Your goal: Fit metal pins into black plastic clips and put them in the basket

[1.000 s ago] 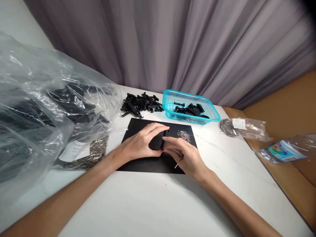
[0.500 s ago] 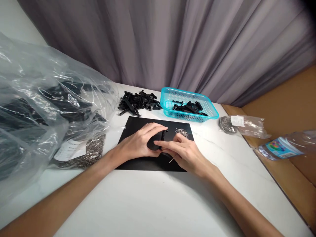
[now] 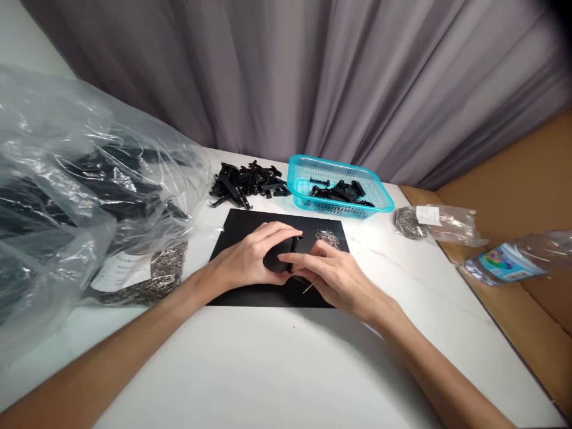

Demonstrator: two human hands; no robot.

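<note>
Over a black mat (image 3: 250,295), my left hand (image 3: 257,256) grips a slim black plastic part (image 3: 294,245) between its thumb and fingertips. My right hand (image 3: 333,271) is closed at the lower end of that part, its index finger lying across it. From under the right hand's fingers sticks out a thin metal rod (image 3: 310,286); the rest of the rod is hidden in the hand. Just beyond the right hand, a small heap of shiny metal pieces (image 3: 328,238) lies on the mat.
Behind the mat are a pile of black plastic parts (image 3: 250,182) and a blue basket (image 3: 386,202) holding more. Large clear bags (image 3: 49,238) and a labelled bag of metal pieces (image 3: 167,268) stand left. A smaller bag (image 3: 411,223) and plastic bottle (image 3: 504,262) lie right.
The whole view has shifted very slightly. Both hands keep their hold on the black part, and the thin rod's angle has barely changed.
</note>
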